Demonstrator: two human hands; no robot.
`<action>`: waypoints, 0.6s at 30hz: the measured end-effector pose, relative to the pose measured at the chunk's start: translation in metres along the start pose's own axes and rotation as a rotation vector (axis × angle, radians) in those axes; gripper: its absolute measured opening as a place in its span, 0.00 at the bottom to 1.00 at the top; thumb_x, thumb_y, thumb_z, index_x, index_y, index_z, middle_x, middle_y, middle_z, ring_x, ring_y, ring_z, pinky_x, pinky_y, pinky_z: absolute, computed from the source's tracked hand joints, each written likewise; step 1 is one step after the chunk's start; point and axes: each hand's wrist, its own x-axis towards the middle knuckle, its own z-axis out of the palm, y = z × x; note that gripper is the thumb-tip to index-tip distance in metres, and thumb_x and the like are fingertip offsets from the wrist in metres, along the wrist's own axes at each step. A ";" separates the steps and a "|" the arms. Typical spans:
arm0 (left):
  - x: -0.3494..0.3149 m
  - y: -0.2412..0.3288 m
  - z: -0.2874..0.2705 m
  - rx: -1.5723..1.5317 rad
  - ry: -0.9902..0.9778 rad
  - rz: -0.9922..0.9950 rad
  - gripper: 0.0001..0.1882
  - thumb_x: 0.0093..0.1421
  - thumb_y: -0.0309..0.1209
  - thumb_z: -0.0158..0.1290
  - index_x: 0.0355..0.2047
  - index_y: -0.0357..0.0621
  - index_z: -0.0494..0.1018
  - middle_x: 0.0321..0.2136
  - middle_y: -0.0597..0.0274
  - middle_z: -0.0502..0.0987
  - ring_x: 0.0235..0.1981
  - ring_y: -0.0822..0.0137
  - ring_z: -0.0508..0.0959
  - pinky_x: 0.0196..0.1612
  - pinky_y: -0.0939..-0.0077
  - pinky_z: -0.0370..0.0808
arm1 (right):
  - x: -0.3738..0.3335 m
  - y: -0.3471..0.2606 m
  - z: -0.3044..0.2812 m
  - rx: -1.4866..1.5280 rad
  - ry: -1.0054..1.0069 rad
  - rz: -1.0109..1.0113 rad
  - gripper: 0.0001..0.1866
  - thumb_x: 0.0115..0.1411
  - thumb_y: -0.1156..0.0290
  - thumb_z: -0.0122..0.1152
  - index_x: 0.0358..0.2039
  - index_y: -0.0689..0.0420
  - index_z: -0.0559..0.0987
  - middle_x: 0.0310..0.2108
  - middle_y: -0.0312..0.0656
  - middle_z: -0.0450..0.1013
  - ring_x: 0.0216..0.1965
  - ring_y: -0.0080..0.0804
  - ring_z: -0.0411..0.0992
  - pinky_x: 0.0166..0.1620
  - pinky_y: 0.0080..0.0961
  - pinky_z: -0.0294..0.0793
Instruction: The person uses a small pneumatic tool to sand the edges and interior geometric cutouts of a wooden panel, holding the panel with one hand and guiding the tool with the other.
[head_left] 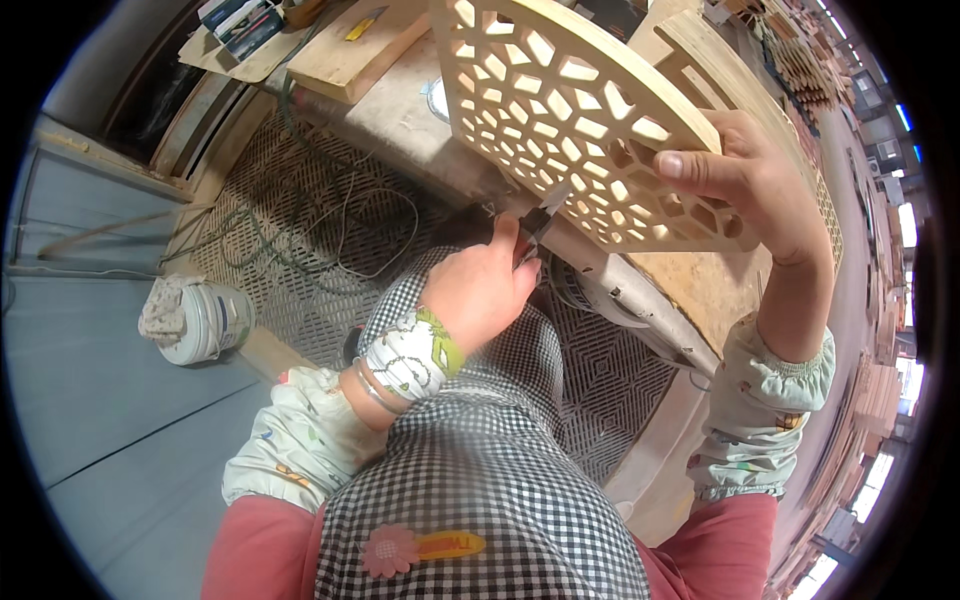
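Note:
My left hand (478, 287) is closed round the dark handle of a small knife (536, 222). Its pale blade points up and to the right, at the lower edge of a light wooden lattice panel (630, 190); whether it touches the wood I cannot tell. The panel stands tilted on the workbench, its face cut through with many angular holes and its upper edge curved. With thumb in front and fingers behind, my right hand (765, 185) grips the panel's right end. The fingertips are partly hidden by the wood, though some show through the holes.
Behind the panel stand more curved wooden pieces (700, 55). A wooden board (360, 50) with a yellow cutter (366, 24) lies on the bench (410, 130), far left. Below, cables (345, 225) trail over the patterned floor mat (250, 240). A white bucket (215, 320) with a cloth stands left.

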 end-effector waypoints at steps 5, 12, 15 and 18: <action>-0.002 -0.009 0.003 -0.114 0.021 0.012 0.29 0.67 0.41 0.52 0.60 0.35 0.61 0.37 0.37 0.82 0.37 0.36 0.82 0.37 0.44 0.81 | 0.002 0.010 0.001 0.012 0.024 -0.006 0.27 0.56 0.52 0.75 0.42 0.66 0.84 0.24 0.39 0.79 0.22 0.21 0.73 0.25 0.21 0.69; 0.020 -0.045 0.029 -0.084 0.202 0.386 0.27 0.66 0.41 0.54 0.58 0.36 0.65 0.27 0.49 0.80 0.30 0.49 0.83 0.31 0.59 0.81 | -0.003 -0.009 0.006 0.043 -0.018 0.067 0.24 0.58 0.55 0.74 0.41 0.65 0.83 0.21 0.33 0.76 0.18 0.14 0.67 0.21 0.16 0.61; 0.018 -0.031 0.007 -0.604 -0.005 0.118 0.28 0.68 0.41 0.52 0.61 0.34 0.64 0.21 0.60 0.75 0.17 0.67 0.77 0.18 0.74 0.73 | -0.004 -0.004 0.007 0.081 -0.003 0.097 0.23 0.59 0.55 0.74 0.42 0.65 0.83 0.21 0.32 0.75 0.17 0.13 0.64 0.20 0.15 0.59; 0.001 -0.031 -0.009 -0.895 -0.282 -0.123 0.30 0.70 0.41 0.49 0.64 0.33 0.62 0.19 0.67 0.71 0.10 0.77 0.66 0.12 0.80 0.64 | -0.001 0.002 0.006 0.083 -0.007 0.079 0.23 0.59 0.58 0.74 0.43 0.65 0.83 0.22 0.32 0.75 0.17 0.14 0.63 0.20 0.15 0.58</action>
